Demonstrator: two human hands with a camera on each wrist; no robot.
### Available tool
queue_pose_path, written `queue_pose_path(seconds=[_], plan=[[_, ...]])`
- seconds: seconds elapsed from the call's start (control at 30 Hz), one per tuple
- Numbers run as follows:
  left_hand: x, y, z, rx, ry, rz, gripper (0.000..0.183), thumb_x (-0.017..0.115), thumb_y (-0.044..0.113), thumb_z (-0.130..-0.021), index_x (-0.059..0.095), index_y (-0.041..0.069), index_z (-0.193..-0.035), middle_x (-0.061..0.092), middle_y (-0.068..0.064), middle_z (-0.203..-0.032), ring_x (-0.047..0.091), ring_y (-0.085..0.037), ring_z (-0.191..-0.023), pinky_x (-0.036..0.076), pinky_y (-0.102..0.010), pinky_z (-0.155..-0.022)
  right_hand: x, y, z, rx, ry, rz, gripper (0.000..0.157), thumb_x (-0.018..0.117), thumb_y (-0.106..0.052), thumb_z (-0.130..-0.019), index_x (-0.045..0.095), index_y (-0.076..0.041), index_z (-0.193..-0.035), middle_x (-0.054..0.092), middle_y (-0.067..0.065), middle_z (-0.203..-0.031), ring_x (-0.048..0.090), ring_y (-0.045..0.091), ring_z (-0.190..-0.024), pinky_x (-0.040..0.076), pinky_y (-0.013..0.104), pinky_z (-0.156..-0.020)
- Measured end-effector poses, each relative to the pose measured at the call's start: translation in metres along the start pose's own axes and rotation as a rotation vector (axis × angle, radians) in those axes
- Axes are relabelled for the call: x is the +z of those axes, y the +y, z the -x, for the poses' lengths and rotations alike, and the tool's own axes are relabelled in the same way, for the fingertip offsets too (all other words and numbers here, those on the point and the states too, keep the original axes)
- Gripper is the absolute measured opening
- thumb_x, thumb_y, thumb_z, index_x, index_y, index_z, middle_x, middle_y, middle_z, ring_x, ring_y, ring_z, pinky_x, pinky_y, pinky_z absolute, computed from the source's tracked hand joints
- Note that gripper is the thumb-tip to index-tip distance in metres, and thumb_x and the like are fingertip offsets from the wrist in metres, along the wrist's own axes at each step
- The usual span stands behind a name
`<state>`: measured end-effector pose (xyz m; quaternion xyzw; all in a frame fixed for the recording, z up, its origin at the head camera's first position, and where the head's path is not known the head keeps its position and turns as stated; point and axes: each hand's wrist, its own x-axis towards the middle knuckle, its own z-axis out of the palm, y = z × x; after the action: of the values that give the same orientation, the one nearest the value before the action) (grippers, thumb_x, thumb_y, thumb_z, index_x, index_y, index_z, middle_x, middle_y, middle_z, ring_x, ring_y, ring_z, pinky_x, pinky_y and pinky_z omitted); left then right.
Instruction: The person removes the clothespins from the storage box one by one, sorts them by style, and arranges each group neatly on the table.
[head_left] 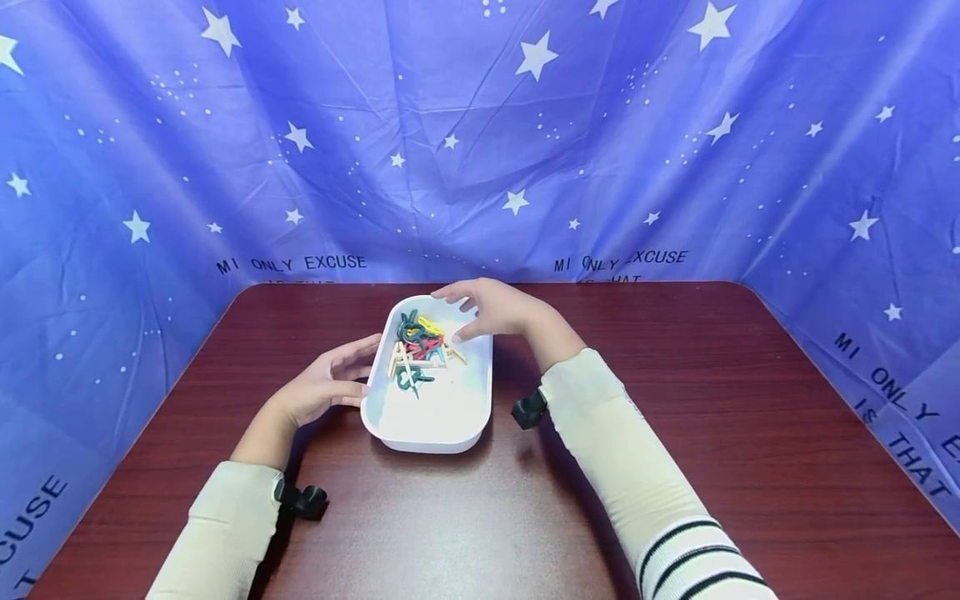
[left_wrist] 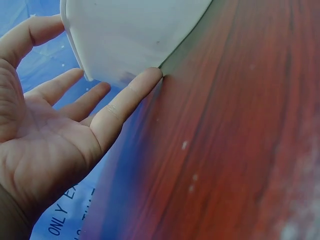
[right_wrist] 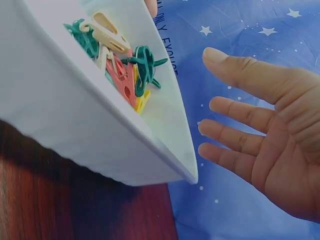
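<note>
A white plastic tray (head_left: pixel 442 412) stands on the table, holding several clothespins: red (right_wrist: pixel 122 82), yellow (head_left: pixel 430 326), beige (right_wrist: pixel 107 35) and dark green (head_left: pixel 411 380). My left hand (head_left: pixel 326 387) is at the tray's left side. In the left wrist view its fingers (left_wrist: pixel 125 102) are spread and mostly straight, touching the tray's rim and lower wall. Over the tray's right far rim is my right hand (head_left: pixel 495 310), with thumb and fingers parted. Nothing is between them in the right wrist view.
The dark red wooden table (head_left: pixel 675 400) extends around the tray. A blue star-patterned cloth (head_left: pixel 480 150) hangs behind it and at both sides. Black wrist cameras are strapped at the left cuff (head_left: pixel 303 500) and right cuff (head_left: pixel 530 408).
</note>
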<state>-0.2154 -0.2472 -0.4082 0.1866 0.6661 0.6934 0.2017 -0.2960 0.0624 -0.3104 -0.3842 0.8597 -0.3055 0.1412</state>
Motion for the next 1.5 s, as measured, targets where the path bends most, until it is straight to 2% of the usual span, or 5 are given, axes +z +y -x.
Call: queue_pose_path(seconds=[0.3, 0.73, 1.03, 1.3, 1.5], plan=[[0.003, -0.002, 0.000, 0.005, -0.003, 0.088, 0.084, 0.059, -0.010, -0.085, 0.015, 0.004, -0.156, 0.016, -0.026, -0.156, 0.049, -0.029, -0.125, 0.055, -0.042, -0.082, 0.008, 0.002, -0.013, 0.036, 0.003, -0.115, 0.062, 0.081, -0.011, -0.080, 0.057, -0.006, -0.137, 0.055, 0.018, -0.136, 0.057, 0.037, -0.118, 0.052, 0.033, -0.090], [0.003, -0.002, 0.003, 0.020, -0.004, 0.102, 0.081, 0.058, -0.009, -0.087, 0.016, 0.004, -0.155, 0.020, -0.027, -0.154, 0.050, -0.030, -0.126, 0.055, -0.043, -0.083, 0.026, 0.011, -0.035, 0.142, 0.041, -0.249, 0.052, 0.081, -0.010, -0.080, 0.064, -0.008, -0.129, 0.063, 0.010, -0.128, 0.060, 0.030, -0.115, 0.051, 0.033, -0.092], [0.003, -0.003, 0.001, 0.026, -0.009, 0.098, 0.081, 0.057, -0.010, -0.087, 0.016, 0.004, -0.155, 0.019, -0.028, -0.154, 0.050, -0.031, -0.125, 0.054, -0.045, -0.083, 0.040, 0.014, -0.043, 0.188, 0.095, -0.374, 0.055, 0.084, -0.005, -0.076, 0.065, -0.006, -0.127, 0.063, 0.008, -0.129, 0.059, 0.029, -0.115, 0.051, 0.030, -0.090], [0.002, -0.002, 0.000, 0.023, -0.013, 0.107, 0.082, 0.059, -0.010, -0.086, 0.016, 0.004, -0.156, 0.020, -0.026, -0.155, 0.051, -0.028, -0.125, 0.054, -0.044, -0.083, 0.052, 0.018, -0.049, 0.231, 0.115, -0.290, 0.055, 0.087, -0.011, -0.073, 0.069, -0.016, -0.124, 0.066, -0.003, -0.123, 0.063, 0.018, -0.104, 0.049, 0.026, -0.090], [0.003, -0.003, 0.002, 0.025, -0.018, 0.119, 0.082, 0.057, -0.011, -0.087, 0.015, 0.003, -0.155, 0.021, -0.027, -0.153, 0.050, -0.029, -0.125, 0.054, -0.044, -0.083, 0.062, 0.021, -0.054, 0.228, 0.110, -0.277, 0.053, 0.086, -0.009, -0.073, 0.069, -0.016, -0.124, 0.065, -0.003, -0.122, 0.060, 0.018, -0.106, 0.047, 0.026, -0.093]])
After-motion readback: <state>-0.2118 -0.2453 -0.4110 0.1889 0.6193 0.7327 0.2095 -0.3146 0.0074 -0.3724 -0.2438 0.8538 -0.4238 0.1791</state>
